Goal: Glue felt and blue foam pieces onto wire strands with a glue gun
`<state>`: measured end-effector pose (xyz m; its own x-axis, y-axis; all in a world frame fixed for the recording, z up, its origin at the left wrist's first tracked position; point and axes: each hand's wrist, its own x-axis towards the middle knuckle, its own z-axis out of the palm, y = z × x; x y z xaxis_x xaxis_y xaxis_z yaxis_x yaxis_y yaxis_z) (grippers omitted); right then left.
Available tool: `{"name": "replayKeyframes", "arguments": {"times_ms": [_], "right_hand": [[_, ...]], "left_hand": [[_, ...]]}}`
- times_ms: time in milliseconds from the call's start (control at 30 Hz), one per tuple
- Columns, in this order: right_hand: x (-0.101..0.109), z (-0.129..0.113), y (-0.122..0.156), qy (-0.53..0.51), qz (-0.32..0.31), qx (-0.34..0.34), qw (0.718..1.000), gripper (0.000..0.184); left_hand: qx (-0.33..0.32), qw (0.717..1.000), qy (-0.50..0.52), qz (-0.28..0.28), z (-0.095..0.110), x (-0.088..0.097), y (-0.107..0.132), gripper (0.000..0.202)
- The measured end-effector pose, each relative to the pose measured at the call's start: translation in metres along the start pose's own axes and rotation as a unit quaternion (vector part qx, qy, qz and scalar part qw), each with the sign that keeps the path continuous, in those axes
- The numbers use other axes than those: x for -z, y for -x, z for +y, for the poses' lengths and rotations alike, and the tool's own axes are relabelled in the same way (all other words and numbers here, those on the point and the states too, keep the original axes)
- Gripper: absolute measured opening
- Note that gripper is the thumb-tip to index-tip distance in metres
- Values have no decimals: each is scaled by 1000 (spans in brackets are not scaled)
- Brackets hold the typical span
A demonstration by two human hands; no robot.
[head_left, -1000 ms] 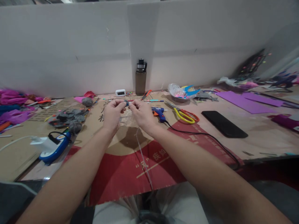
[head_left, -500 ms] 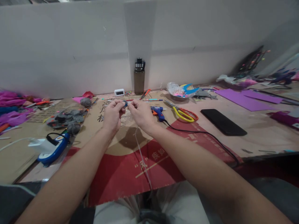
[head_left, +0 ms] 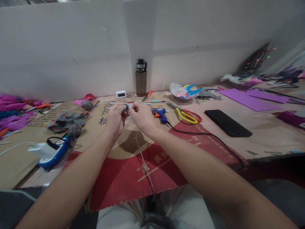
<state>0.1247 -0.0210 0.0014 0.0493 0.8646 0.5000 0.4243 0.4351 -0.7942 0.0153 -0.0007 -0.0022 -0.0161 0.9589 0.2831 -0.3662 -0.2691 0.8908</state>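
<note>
My left hand (head_left: 115,119) and my right hand (head_left: 141,117) meet above the middle of the cardboard-covered table (head_left: 262,140). Both are closed in a pinch on a small blue piece (head_left: 126,107) held between the fingertips. A thin pale wire or stick (head_left: 143,159) runs from under my right hand down toward me. A blue glue gun (head_left: 160,114) lies just right of my right hand, its black cord (head_left: 209,136) trailing to the table's edge.
Yellow-and-red scissors (head_left: 187,115) and a black phone (head_left: 227,122) lie to the right. A dark bottle (head_left: 141,78) and a white clock (head_left: 121,94) stand by the back wall. Grey pompoms (head_left: 69,122), a blue-white power strip (head_left: 51,152) and pink material (head_left: 11,105) lie left; purple sheets (head_left: 247,100) far right.
Both hands stay pinched on the small blue piece, with only slight finger movement. The view has shifted a little to the right.
</note>
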Motion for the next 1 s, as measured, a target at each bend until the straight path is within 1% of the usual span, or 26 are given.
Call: {"name": "replayKeyframes", "arguments": {"times_ms": [233, 400, 500, 600, 700, 800, 867, 933, 1000], "right_hand": [[-1, 5, -4, -24, -6, -28, 999, 16], [0, 6, -4, -36, 20, -54, 998, 8], [-2, 9, -5, -55, 9, -42, 998, 10], [-3, 11, -6, -90, -8, -30, 995, 10], [-2, 11, -8, -111, -6, -32, 993, 10], [0, 11, -10, -115, -3, -43, 992, 10], [2, 12, -11, -126, -12, -54, 991, 11], [4, 14, -13, -128, -22, -60, 990, 12], [7, 16, -15, -124, -25, -67, 990, 11]], "left_hand": [[16, 1000, 2, -18, 3, 1, 2, 5], [19, 1000, -4, -19, 1, 3, 0, 4], [20, 1000, 1, -14, 1, 2, 0, 3], [27, 999, 27, -14, 2, 0, 1, 5], [41, 999, 35, -5, 3, -1, 1, 5], [83, 996, 17, 4, 5, 0, 2, 8], [106, 994, -3, 4, 8, 1, 3, 12], [109, 994, -27, -4, 12, 2, 4, 13], [94, 994, -50, -24, 17, 2, 5, 11]]}}
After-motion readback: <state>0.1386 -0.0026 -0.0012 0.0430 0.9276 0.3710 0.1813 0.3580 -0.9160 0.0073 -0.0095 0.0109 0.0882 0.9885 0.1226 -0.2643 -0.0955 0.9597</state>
